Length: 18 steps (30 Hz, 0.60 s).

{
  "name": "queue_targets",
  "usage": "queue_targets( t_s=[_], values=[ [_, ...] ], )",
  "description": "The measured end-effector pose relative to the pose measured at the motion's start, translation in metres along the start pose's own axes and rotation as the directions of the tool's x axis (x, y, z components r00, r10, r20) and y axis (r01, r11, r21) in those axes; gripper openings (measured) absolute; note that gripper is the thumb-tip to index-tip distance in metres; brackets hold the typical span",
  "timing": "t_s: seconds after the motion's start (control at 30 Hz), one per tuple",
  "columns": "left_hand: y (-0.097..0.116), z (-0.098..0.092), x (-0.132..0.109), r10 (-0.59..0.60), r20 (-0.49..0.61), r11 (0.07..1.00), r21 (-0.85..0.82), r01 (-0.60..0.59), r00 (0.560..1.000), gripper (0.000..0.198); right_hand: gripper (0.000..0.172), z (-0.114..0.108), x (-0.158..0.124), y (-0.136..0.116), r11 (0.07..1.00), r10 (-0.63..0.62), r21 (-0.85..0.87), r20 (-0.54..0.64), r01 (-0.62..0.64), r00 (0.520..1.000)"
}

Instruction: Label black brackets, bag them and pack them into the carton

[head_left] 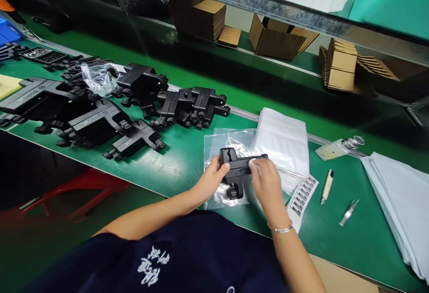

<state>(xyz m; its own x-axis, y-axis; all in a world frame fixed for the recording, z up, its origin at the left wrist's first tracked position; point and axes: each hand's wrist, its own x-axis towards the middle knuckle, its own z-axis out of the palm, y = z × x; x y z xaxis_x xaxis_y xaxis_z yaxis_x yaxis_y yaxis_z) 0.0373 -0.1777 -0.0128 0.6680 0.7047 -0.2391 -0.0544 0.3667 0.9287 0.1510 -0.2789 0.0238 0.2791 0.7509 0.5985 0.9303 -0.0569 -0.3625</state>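
Green counter (181, 159): left hand (211, 179) and right hand (266, 181) each close their grip on one black plastic bracket (236, 170), held above a clear bag (217, 143), not yet inside. Left of the grip, more brackets (140, 82) lie unbagged.

The part (238, 171) lies on a bag (217, 144) between our left hand (211, 181) and right hand (267, 182). Spare parts (191, 105) lie well left of the left hand, and labels (303, 194) just right of the right hand.

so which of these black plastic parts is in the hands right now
The black part over the clear bag, gripped between left hand and right hand. The other black parts lie untouched further left on the green table.
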Motion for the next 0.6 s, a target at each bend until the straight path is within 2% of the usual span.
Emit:
queue_targets(
  t_s=[0.17, 0.27, 0.3, 0.43, 0.47, 0.53, 0.6],
  values=[
    [0.0, -0.001, -0.002, 0.018, 0.039, 0.997, 0.076, -0.021, 0.999, 0.038, 0.013, -0.005, 0.007, 0.012, 0.999, -0.035, 0.028, 0.031, 0.034, 0.999],
    [0.0, -0.001, -0.006, 0.018, 0.069, 0.996, 0.081, -0.023, 0.997, 0.04, 0.013, -0.004, 0.007, 0.012, 0.995, 0.071, -0.073, -0.027, -0.073, 0.997],
    [-0.001, 0.0, -0.007, 0.011, 0.069, 0.996, 0.09, -0.017, 0.998, 0.039, 0.013, -0.002, 0.005, 0.008, 0.995, 0.07, -0.075, -0.028, -0.072, 0.997],
    [0.0, 0.001, -0.008, -0.018, 0.031, 0.996, 0.083, 0.015, 0.999, 0.037, 0.016, 0.001, -0.009, -0.001, 0.994, -0.095, 0.053, 0.041, 0.093, 0.995],
    [0.002, 0.0, -0.007, -0.019, 0.019, 0.998, 0.059, 0.017, 1.0, 0.038, 0.016, -0.006, -0.014, 0.005, 0.997, -0.062, 0.038, 0.027, 0.061, 0.998],
    [0.009, -0.006, -0.005, -0.024, 0.009, 1.0, 0.001, 0.024, 1.0, 0.043, 0.015, -0.032, -0.026, 0.032, 0.99, 0.123, -0.06, -0.054, -0.126, 0.991],
    [0.019, -0.013, -0.002, -0.039, 0.039, 0.998, -0.046, 0.041, 0.998, 0.047, 0.022, -0.072, -0.04, 0.07, 0.916, 0.34, -0.165, -0.166, -0.366, 0.926]
  ],
)
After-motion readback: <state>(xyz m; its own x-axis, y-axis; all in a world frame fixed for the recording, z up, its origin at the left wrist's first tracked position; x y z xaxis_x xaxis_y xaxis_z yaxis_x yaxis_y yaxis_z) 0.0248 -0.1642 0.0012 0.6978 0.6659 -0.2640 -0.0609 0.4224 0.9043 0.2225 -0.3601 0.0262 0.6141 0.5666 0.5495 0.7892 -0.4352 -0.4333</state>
